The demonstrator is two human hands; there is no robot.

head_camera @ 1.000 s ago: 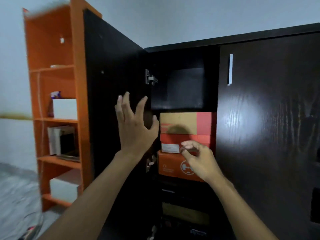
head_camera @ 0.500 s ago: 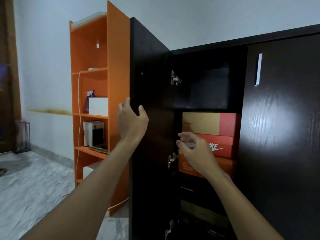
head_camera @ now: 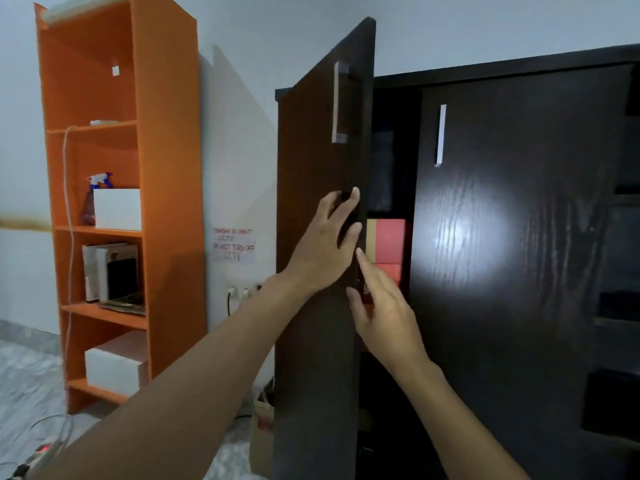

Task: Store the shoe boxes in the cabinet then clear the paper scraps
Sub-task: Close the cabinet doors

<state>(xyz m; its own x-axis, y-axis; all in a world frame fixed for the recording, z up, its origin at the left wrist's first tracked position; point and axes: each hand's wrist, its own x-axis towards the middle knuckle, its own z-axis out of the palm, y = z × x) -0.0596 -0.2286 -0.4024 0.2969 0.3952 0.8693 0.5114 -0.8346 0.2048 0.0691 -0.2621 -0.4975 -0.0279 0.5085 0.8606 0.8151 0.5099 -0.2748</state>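
The dark wood cabinet point(head_camera: 519, 237) stands before me with its left door point(head_camera: 318, 133) swung most of the way closed. Through the narrow gap I see the red and tan ends of stacked shoe boxes point(head_camera: 389, 244). My left hand point(head_camera: 325, 244) presses flat on the door's outer face, fingers straight and reaching its free edge. My right hand point(head_camera: 381, 313) hovers at the gap beside the door edge, fingers loosely extended, holding nothing. No paper scraps show.
An orange open shelf unit point(head_camera: 166, 202) stands to the left with white boxes point(head_camera: 116, 207), a spray bottle and books. A paper notice point(head_camera: 233, 244) and wall sockets sit between shelf and cabinet. Cables lie on the marble floor point(head_camera: 31, 386).
The cabinet's left door has swung from wide open to nearly closed. My left hand went from its edge to its outer face, and my right hand drew back from the shoe boxes.
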